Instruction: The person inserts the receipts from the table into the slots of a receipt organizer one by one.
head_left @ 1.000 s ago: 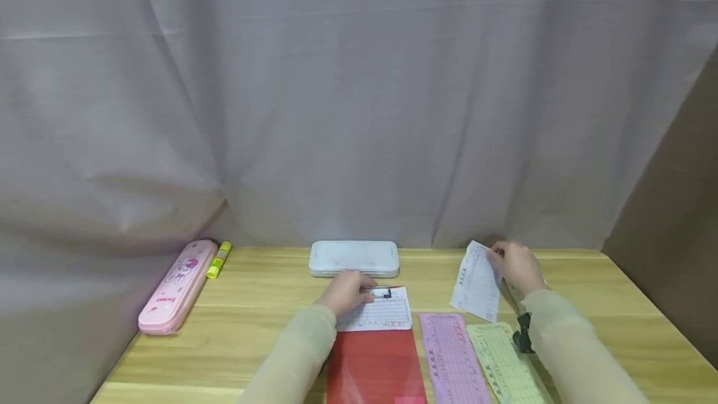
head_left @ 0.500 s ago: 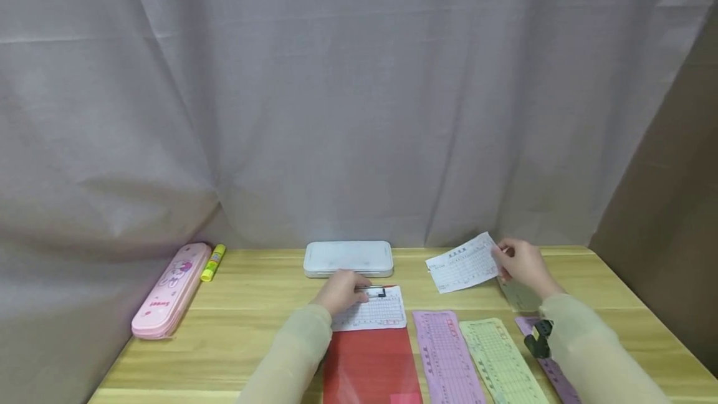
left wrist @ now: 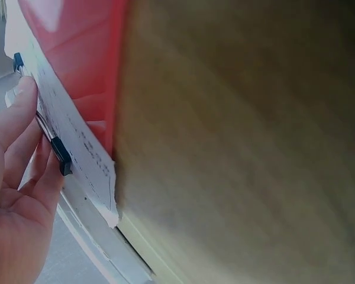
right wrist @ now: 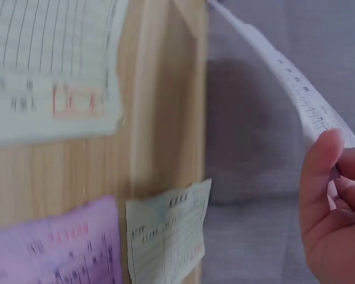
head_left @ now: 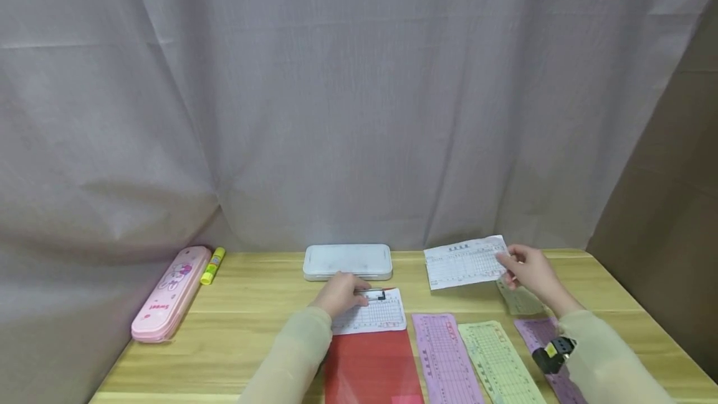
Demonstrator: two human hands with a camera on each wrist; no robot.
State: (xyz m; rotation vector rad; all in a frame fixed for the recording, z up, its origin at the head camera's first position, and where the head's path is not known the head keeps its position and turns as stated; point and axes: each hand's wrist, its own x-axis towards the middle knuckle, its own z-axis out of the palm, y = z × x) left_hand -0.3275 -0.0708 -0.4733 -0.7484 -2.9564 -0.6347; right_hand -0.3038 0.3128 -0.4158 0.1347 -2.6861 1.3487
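Observation:
My left hand (head_left: 339,295) is at the top of a red clipboard (head_left: 373,366), pinching its wire clip (left wrist: 46,127), thumb on the front and fingers behind. Beneath the clip lies a white printed form (head_left: 378,318). My right hand (head_left: 531,272) holds another white form (head_left: 465,262) by its right edge, between thumb and fingers, raised over the back of the table. Below it, a small green form (head_left: 523,300) and a purple form (head_left: 535,329) are partly hidden by the right hand and forearm. Another purple form (head_left: 449,354) and a yellow-green form (head_left: 499,360) lie beside the clipboard.
Against the grey curtain (head_left: 336,111) stands a white case (head_left: 348,262), just behind the clipboard. A pink pencil case (head_left: 172,295) and a yellow glue stick (head_left: 213,265) lie at the left of the wooden table (head_left: 252,317).
My right hand has lifted the white form and turned it from upright to sideways, uncovering the green and purple forms at the right. The left hand stays on the clip.

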